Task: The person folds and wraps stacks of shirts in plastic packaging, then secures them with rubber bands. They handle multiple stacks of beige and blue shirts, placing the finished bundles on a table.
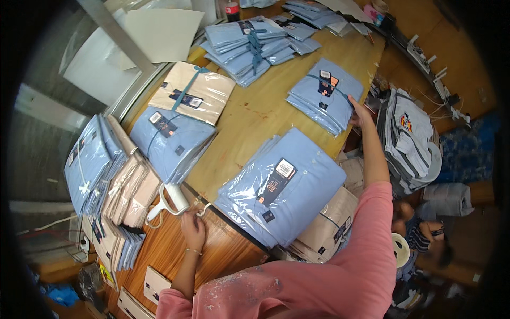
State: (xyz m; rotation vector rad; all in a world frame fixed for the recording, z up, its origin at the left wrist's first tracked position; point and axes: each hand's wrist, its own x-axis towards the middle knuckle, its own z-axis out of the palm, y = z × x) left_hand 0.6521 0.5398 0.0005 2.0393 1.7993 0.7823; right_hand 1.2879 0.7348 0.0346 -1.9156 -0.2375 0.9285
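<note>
At the table's right edge my right hand point(361, 114) grips the near corner of a bundle of bagged light-blue shirts point(313, 98). A dark teal strip runs across this bundle, and tags lie on its top. My left hand point(193, 232) rests low on the wooden surface with its fingers curled; what they hold, if anything, I cannot make out. Just beyond its fingertips lie a white lint roller point(175, 200) and a short pale cord point(204, 209). Between my arms sits a larger stack of bagged blue shirts point(287, 186), with a dark tag on top.
Tied blue bundles point(244, 45) fill the table's far end, near a dark drink bottle point(232, 11). A beige bundle point(192, 94) and another blue one point(170, 141) line the left side. More stacks point(90, 165) stand at far left. White garments point(409, 138) are piled beyond the right edge.
</note>
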